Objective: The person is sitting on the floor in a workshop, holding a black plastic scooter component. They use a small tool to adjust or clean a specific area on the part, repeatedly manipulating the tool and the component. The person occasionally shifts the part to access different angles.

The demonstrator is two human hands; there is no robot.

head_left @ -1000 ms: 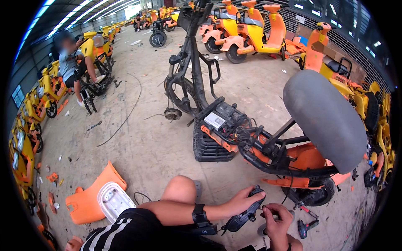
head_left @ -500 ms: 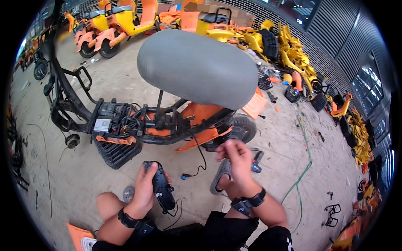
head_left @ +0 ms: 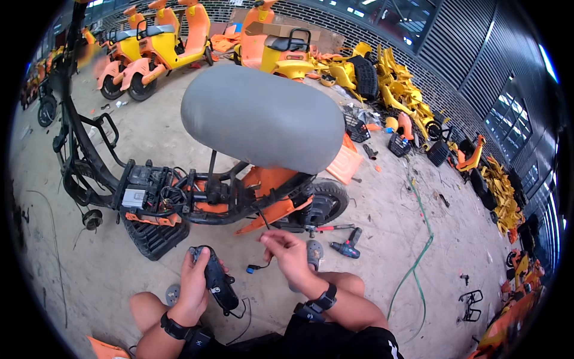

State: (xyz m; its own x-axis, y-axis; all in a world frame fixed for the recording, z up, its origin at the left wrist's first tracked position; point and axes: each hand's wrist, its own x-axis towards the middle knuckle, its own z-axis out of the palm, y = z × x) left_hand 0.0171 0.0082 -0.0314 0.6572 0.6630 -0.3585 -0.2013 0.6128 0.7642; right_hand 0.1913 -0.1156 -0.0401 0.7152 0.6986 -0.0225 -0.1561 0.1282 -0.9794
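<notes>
My left hand (head_left: 195, 279) is wrapped round a long black plastic housing (head_left: 219, 281) with rounded ends and small metal fittings. A thin wire (head_left: 244, 312) trails from its lower end. My right hand (head_left: 288, 256) is in a pinch at a black cable (head_left: 263, 219) that hangs from the scooter frame (head_left: 227, 210). The fingers appear closed on this cable, partly hiding it. Below them its end shows, with a blue connector (head_left: 250, 270) close above the floor. The stripped scooter stands before me, with its grey seat (head_left: 263, 116) on top.
A cordless drill (head_left: 347, 244) and a red-handled tool (head_left: 332, 227) lie beside the rear wheel (head_left: 329, 203). A green hose (head_left: 418, 257) runs along the floor at right. Yellow body panels (head_left: 397, 84) are heaped by the wall. Orange and yellow scooters (head_left: 173, 51) stand behind.
My right hand has moved left and down from beside the rear wheel to the hanging cable. The left hand keeps hold of the black housing. The view has shifted, revealing the drill fully.
</notes>
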